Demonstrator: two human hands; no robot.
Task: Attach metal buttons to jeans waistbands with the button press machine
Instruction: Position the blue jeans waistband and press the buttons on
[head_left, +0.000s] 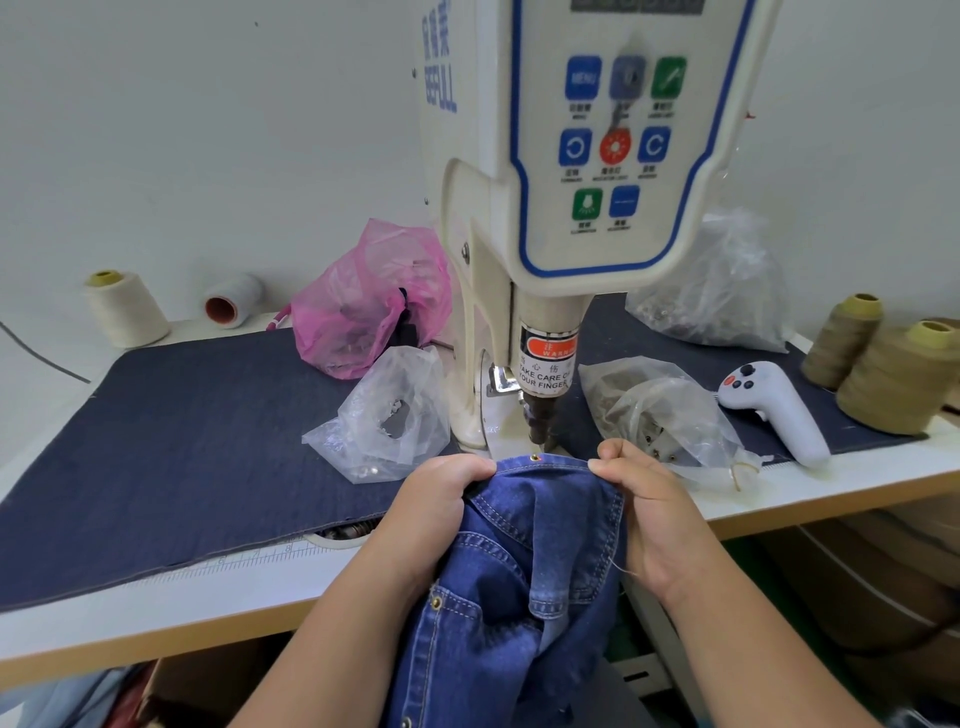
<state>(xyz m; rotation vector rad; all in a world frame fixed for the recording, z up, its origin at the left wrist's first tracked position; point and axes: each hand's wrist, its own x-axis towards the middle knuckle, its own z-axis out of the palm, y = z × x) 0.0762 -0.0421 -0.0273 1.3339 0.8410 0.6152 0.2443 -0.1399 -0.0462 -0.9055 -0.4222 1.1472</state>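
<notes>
A worker's left hand (439, 491) and right hand (636, 493) each pinch the waistband (543, 462) of a pair of jeans (519, 571), stretching it flat at the table (156, 618) edge, just in front of the press (571, 156). A small metal button (534, 458) with a red dot of light on it sits on the band midway between the two grips, a little short of the punch (540, 421) above.

To do the step well, the band would need to stay taut and level, with the mark brought squarely under the punch; both thumbs lie close to the strike point, and the machine's own label warns for fingers, so the grips look best kept out to the sides.

Beyond the left hand lie a clear bag (384, 415) and a pink bag (363, 301) on a dark denim mat (182, 441). Beyond the right hand another clear bag of fittings (660, 415) crowds the press base, nearest to snagging the cloth. A white handheld controller (774, 410) lies further right, with thread cones (893, 379) behind it and two more spools (124, 309) far left.
</notes>
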